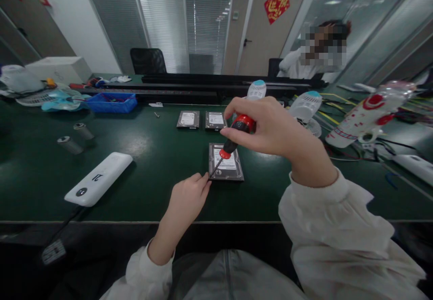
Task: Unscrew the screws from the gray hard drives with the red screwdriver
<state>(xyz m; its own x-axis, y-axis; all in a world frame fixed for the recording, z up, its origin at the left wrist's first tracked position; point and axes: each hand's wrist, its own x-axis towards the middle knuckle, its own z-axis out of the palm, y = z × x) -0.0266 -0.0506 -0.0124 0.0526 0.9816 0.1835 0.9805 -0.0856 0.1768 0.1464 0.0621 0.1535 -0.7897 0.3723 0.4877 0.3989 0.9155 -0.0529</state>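
Observation:
A hard drive (237, 173) with a white label lies flat on the green table in front of me. My right hand (260, 124) is wrapped round the handle of a red and black screwdriver (230, 145). The screwdriver slants down to the left, its tip at the drive's near left corner. At that same corner, my left hand (190, 195) has its fingers pressed together, gripping the drive's edge; the fingertips partly hide the contact. Behind it lie two more hard drives, one on the left (188, 119) and one on the right (215, 120), the latter close to my right hand.
A white power bank (99, 179) and two metal cylinders (69, 145) lie on the left. Farther back are a blue tray (111, 103) and a small screw (156, 115). White handheld fans (305, 106), cables and a patterned bottle (360, 117) occupy the right. Another person (301, 63) sits across.

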